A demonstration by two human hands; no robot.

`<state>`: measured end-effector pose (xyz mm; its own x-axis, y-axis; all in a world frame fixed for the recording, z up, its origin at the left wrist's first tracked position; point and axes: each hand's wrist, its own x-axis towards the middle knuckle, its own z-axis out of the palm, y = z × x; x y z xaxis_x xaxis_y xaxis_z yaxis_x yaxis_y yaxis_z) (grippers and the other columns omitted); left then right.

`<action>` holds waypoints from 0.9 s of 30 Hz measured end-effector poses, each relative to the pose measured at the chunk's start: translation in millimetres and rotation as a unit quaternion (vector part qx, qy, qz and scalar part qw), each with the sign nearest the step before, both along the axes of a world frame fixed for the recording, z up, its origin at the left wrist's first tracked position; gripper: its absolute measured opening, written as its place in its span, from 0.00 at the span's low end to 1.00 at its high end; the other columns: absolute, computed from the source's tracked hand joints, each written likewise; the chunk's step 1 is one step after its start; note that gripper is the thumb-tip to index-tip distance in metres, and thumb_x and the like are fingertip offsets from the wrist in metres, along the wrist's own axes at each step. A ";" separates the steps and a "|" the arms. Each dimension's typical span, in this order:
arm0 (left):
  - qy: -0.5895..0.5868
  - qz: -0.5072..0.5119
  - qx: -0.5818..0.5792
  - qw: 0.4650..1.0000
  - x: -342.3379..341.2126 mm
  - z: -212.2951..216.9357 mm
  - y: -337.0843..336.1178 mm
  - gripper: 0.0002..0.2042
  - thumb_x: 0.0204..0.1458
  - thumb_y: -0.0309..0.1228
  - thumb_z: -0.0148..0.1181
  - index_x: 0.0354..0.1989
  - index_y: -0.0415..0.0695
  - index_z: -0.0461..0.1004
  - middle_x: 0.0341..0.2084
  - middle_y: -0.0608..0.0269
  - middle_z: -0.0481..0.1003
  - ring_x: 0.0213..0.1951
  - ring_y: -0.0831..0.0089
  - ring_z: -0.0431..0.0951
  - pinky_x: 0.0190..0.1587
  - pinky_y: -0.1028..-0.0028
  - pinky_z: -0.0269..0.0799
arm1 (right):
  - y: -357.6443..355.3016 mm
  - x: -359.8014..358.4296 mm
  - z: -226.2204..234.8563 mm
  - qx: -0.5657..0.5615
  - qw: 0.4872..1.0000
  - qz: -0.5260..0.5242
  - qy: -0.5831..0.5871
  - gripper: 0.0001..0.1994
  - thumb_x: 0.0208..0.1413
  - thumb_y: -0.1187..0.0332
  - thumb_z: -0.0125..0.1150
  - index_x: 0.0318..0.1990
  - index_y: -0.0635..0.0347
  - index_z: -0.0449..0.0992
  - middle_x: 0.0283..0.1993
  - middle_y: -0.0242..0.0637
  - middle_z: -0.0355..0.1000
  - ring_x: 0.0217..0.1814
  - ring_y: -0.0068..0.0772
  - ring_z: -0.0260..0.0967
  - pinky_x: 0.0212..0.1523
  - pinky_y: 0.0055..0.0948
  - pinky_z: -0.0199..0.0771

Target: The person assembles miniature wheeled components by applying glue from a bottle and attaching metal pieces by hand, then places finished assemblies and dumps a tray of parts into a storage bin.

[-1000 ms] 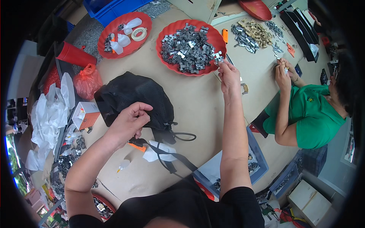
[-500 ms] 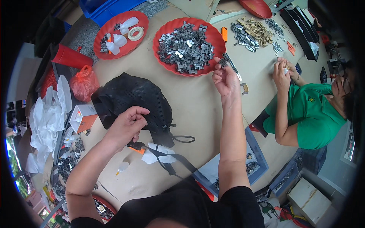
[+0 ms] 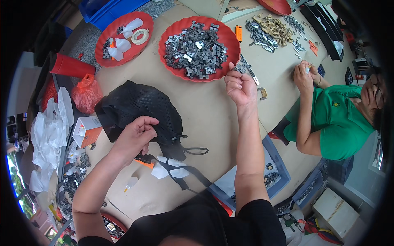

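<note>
My right hand (image 3: 241, 87) is raised at the right rim of a red scalloped plate (image 3: 234, 45). Its fingers are curled, with a small dark metal part (image 3: 240, 66) pinched at the tips. Heaped on that plate are many similar grey metal pieces (image 3: 195, 51). My left hand (image 3: 134, 138) hovers over the near side of a black mesh bag (image 3: 141, 98). Its index finger is stretched and the others are loosely bent, with nothing visible between them. Beneath it lie a dark strap (image 3: 197, 174) and a white scrap (image 3: 170, 169).
A second red plate (image 3: 100, 51) holds white bottles and a tape roll (image 3: 140, 36). An orange-handled tool (image 3: 238, 33) lies beyond my right hand, near tan and grey parts (image 3: 273, 30). A co-worker in green (image 3: 336, 123) works at right. A grey tray (image 3: 283, 164) sits near my right arm.
The view has shifted slightly, so the plates and bag appear a little further left. My right hand has turned a little with the metal part; the left keeps its pose.
</note>
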<state>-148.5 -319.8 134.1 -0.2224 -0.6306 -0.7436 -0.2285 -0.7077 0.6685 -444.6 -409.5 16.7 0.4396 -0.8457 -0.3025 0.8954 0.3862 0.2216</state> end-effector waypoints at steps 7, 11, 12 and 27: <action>0.002 0.001 0.006 1.000 -1.6 -1.9 -0.7 0.12 0.50 0.24 0.47 0.43 0.38 0.62 0.25 0.68 0.64 0.17 0.87 0.60 0.18 0.84 0.59 | 0.1 5.5 5.6 0.020 0.998 -0.002 -0.052 0.13 0.50 0.75 0.36 0.40 0.71 0.64 0.20 0.28 0.55 0.19 0.18 0.48 0.14 0.14 0.53; 0.007 0.002 0.008 1.000 -1.8 -4.0 -0.6 0.11 0.50 0.23 0.47 0.43 0.38 0.62 0.25 0.68 0.64 0.17 0.87 0.60 0.18 0.84 0.59 | 0.2 9.5 6.4 -0.026 0.993 -0.007 -0.115 0.11 0.49 0.76 0.37 0.38 0.72 0.65 0.18 0.29 0.54 0.18 0.19 0.48 0.12 0.13 0.55; 0.004 0.001 0.009 1.000 -2.3 -4.4 -1.3 0.11 0.50 0.24 0.47 0.43 0.38 0.62 0.25 0.68 0.64 0.17 0.87 0.60 0.18 0.84 0.59 | 0.1 10.6 6.9 -0.042 0.992 -0.012 -0.122 0.11 0.49 0.77 0.37 0.37 0.72 0.66 0.18 0.30 0.54 0.18 0.19 0.48 0.11 0.13 0.57; 0.009 0.024 0.005 1.000 -2.2 -7.0 0.9 0.11 0.48 0.23 0.49 0.42 0.39 0.63 0.24 0.67 0.66 0.14 0.87 0.61 0.16 0.85 0.60 | -2.7 16.5 7.5 -0.036 0.991 0.008 -0.125 0.11 0.50 0.76 0.37 0.37 0.73 0.66 0.18 0.30 0.55 0.17 0.19 0.48 0.11 0.13 0.57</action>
<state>-150.7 -318.9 127.1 -0.2055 -0.6335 -0.7459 -0.1829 -0.7239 0.6652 -428.1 -412.2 24.2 0.5061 -0.8540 -0.1203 0.8096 0.4224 0.4075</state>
